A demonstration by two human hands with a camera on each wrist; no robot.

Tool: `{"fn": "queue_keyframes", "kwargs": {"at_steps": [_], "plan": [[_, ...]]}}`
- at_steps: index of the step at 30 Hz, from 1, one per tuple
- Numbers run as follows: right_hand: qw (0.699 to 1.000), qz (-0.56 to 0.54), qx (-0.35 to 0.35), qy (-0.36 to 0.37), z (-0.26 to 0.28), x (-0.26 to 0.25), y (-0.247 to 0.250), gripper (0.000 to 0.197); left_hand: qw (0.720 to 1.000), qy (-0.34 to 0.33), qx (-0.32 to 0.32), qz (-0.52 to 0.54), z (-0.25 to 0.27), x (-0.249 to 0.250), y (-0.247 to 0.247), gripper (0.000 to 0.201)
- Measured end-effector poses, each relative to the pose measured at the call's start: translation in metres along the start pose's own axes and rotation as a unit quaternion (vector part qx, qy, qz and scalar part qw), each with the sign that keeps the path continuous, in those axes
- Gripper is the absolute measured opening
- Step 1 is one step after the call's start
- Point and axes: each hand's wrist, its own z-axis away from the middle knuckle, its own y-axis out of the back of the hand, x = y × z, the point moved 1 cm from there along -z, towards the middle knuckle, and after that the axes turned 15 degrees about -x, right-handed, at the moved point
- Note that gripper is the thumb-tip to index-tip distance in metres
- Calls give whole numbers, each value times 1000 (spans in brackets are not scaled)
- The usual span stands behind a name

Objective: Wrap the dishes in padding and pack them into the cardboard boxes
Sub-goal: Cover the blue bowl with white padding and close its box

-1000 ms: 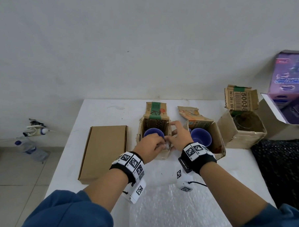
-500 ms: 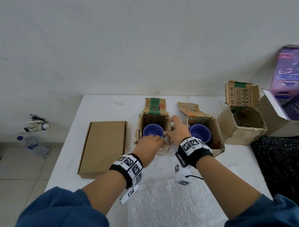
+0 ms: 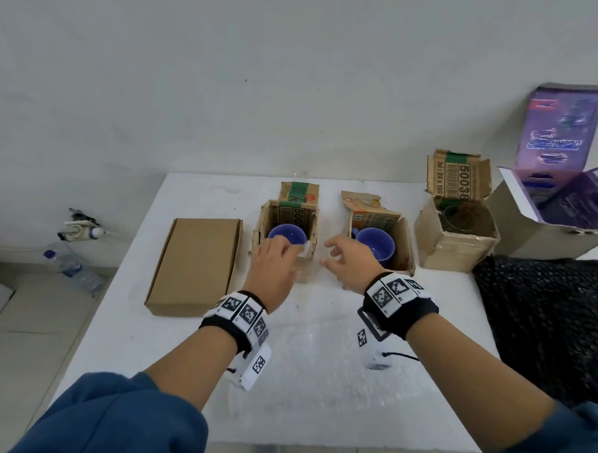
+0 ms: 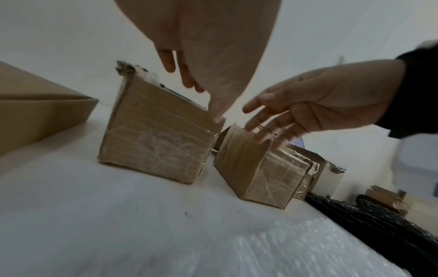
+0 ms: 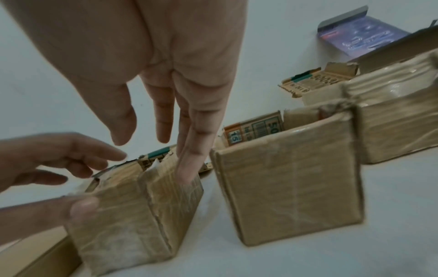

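Floor at far left, with a plastic bottle (image 3: 71, 267) lying on it. On the white table (image 3: 115, 321), a closed flat box (image 3: 196, 266), untouched

Left box (image 3: 283, 239) next, open-topped, flap up at the back; blue cup (image 3: 287, 233) sits inside with a bit of white padding (image 3: 305, 250) showing at its right rim. Left hand (image 3: 272, 266) over the near wall, fingers extended and relaxed, holding nothing; thumb tip touches or nearly touches the top edge in the left wrist view

Right hand (image 3: 351, 263) between the two boxes, fingers spread and loose, empty, not touching either box as far as I can tell

Right box (image 3: 382, 243), open, second blue cup (image 3: 375, 246) inside; no padding seen around it from here

Third box (image 3: 456, 233) beyond, something clear and glassy inside, hard to make out. Purple carton (image 3: 559, 189) at far right, dark mesh cloth (image 3: 543, 322) before it

Bubble wrap (image 3: 318, 381) sheet lies on the table in front of the wrists

Handling, as judged: cups are rigid, glazed, likely slick and chip-prone; best lifted by the body with fingers round the outside, not by the handle or rim. Boxes are light, worn, taped cardboard, walls will flex, so hold by two opposite sides low down. Wrap is soft and featherlight; pinch an edge
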Motion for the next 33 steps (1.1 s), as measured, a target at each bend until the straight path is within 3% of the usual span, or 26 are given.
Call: {"fn": "queue_keyframes", "kwargs": {"at_steps": [2, 5, 7, 10, 13, 16, 19, 26, 29, 33], "plan": [[999, 29, -22, 6, 24, 13, 0, 32, 999, 30, 17, 10, 22, 10, 0, 44], [998, 45, -41, -4, 56, 46, -5, 23, 995, 90, -17, 34, 56, 20, -13, 35], [995, 70, -64, -37, 77, 68, -6, 27, 983, 160, -49, 72, 80, 24, -26, 36], [982, 123, -105, -95, 99, 98, -14, 37, 947, 282, -137, 74, 110, 29, -44, 51], [971, 142, -138, -133, 108, 117, -31, 50, 920, 333, -201, 57, 126, 33, -55, 73], [966, 163, -135, -151, 112, 120, -45, 59, 922, 325, -209, 16, 127, 40, -63, 77], [963, 183, -125, -152, 113, 120, -51, 61, 934, 305, -187, 3, 125, 46, -65, 67], [977, 117, -104, -142, 119, 121, -50, 57, 949, 246, -99, 171, 115, 71, -54, 25], [989, 14, -77, -121, 124, 115, -42, 66, 906, 183, -49, 377, 98, 88, -43, 23], [990, -125, -61, -28, 132, 93, -26, 66, 806, 115, -45, 580, 73, 123, -18, 20]]}}
